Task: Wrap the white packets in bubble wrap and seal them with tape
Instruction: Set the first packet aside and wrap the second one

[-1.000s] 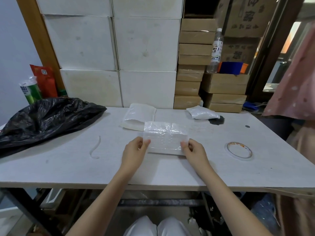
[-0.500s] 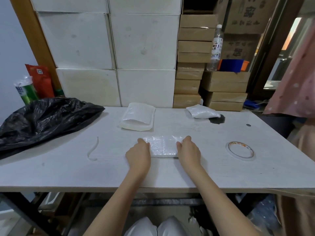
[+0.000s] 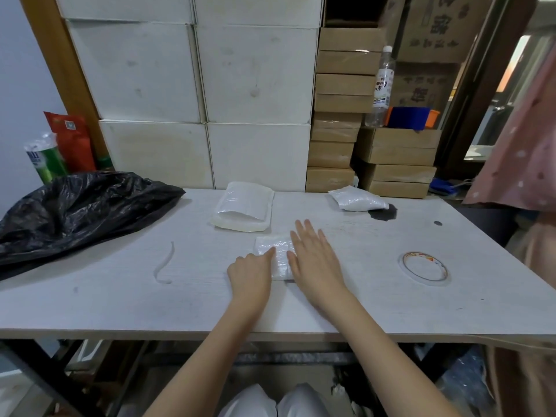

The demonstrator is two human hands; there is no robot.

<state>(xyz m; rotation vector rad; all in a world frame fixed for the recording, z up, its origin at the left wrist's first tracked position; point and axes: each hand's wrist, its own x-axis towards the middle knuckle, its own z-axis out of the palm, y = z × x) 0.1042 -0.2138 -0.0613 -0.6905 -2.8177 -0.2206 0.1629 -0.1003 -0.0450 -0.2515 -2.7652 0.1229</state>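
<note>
A small packet wrapped in bubble wrap [image 3: 275,251] lies flat on the white table [image 3: 120,296], at its middle. My left hand [image 3: 251,273] rests on the packet's near left part, with one finger pressing its top. My right hand [image 3: 314,257] lies flat, fingers spread, over the packet's right half and hides it. A stack of bubble wrap sheets [image 3: 242,210] sits just behind. Another wrapped packet [image 3: 356,200] lies at the back right. A roll of clear tape [image 3: 424,267] lies flat to the right of my right hand.
A black plastic bag [image 3: 75,209] covers the table's left part. A thin curled white strip [image 3: 165,263] lies left of my hands. White and brown boxes [image 3: 258,85] are stacked behind the table. A person in pink cloth [image 3: 523,158] stands at the right edge.
The bubble wrap was held up by both hands, then laid down and folded over the packet. My right hand has since opened flat and slid across the packet's right side.
</note>
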